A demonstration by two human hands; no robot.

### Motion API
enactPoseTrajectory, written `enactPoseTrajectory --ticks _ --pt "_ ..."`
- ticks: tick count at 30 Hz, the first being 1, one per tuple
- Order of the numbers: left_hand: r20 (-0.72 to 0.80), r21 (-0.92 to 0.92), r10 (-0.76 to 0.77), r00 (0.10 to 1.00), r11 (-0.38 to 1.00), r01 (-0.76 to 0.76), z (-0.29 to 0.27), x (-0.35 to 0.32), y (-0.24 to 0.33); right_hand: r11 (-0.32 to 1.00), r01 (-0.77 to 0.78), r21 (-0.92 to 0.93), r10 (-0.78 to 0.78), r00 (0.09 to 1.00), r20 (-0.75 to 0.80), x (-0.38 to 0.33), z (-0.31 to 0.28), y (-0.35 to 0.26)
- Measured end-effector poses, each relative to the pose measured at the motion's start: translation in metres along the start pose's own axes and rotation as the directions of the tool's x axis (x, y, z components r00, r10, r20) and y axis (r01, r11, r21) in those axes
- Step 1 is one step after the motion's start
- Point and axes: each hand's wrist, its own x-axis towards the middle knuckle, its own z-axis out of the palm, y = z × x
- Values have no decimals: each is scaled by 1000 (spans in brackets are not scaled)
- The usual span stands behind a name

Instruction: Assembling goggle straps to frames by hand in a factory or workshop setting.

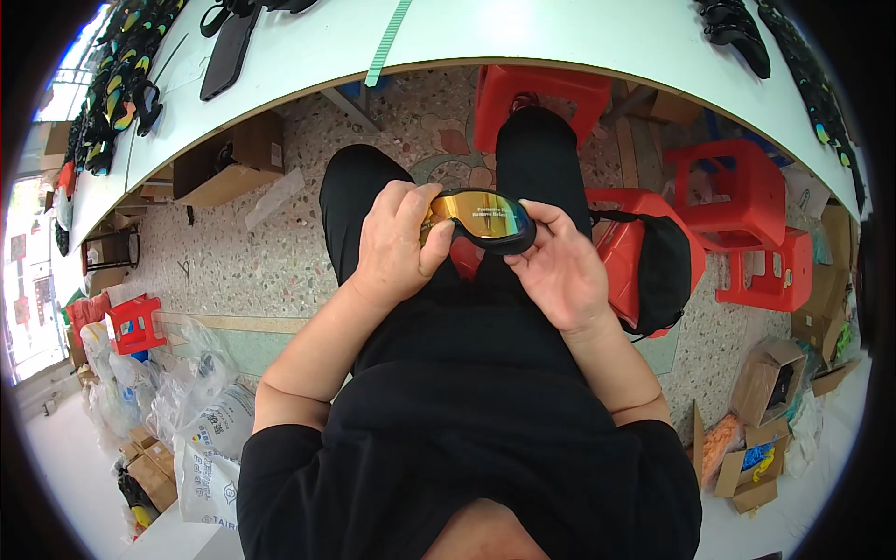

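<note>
I hold a pair of swim goggles with a black frame and gold mirrored lenses over my lap. My left hand grips the left end of the goggles, thumb on the lower frame. My right hand holds the right end, fingers curled around the frame's edge. Both forearms rise from the lower edge, over my black clothing.
A white table curves across the top, carrying more goggles, a black flat case and a green strip. Red plastic stools stand to the right, a black bag beside me. Cardboard boxes and plastic bags lie on the floor.
</note>
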Motion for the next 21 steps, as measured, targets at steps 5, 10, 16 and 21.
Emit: enactPoseTrajectory --ticks 5,10,16,21 --pt "-92 56 0 996 998 5 13 -3 2 999 -24 37 24 1000 8 1 -2 4" --pt "-135 117 -115 984 984 131 32 -5 11 956 130 -261 -138 990 -14 6 19 9" --pt "-188 221 -90 978 966 132 31 6 16 976 172 -133 -165 984 63 4 21 10" --pt "-207 253 -101 973 955 153 39 5 15 981 157 -116 -156 988 15 -1 13 31"
